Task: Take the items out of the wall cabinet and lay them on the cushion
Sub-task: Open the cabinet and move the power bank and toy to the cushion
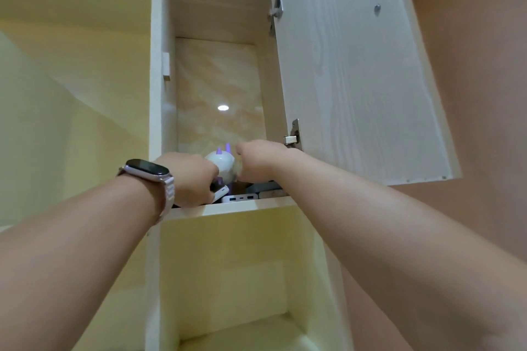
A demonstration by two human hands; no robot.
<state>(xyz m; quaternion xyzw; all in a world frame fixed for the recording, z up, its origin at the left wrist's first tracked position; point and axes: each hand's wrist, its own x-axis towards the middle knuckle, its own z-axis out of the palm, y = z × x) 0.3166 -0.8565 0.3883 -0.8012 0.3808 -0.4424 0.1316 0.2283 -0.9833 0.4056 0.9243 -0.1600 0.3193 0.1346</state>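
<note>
I look up into the open wall cabinet (pixel 159 111). On its shelf (pixel 245 206) stands a white round toy (pixel 221 164) with purple horns. My right hand (pixel 256 162) is curled against the toy's right side, its fingers hidden behind it. My left hand (pixel 191 177), with a watch on the wrist, is closed around a white flat device (pixel 222 193) at the shelf's front left. A white power bank (pixel 238 198) and a grey flat item (pixel 263 188) lie under and beside the toy. The cushion is out of view.
The cabinet door (pixel 359 71) hangs open to the right, with its lower hinge (pixel 293 137) just beside my right wrist. An open compartment (pixel 228 279) lies below the shelf. A pinkish wall (pixel 479 94) is on the right, and a pale yellow surface (pixel 71 80) on the left.
</note>
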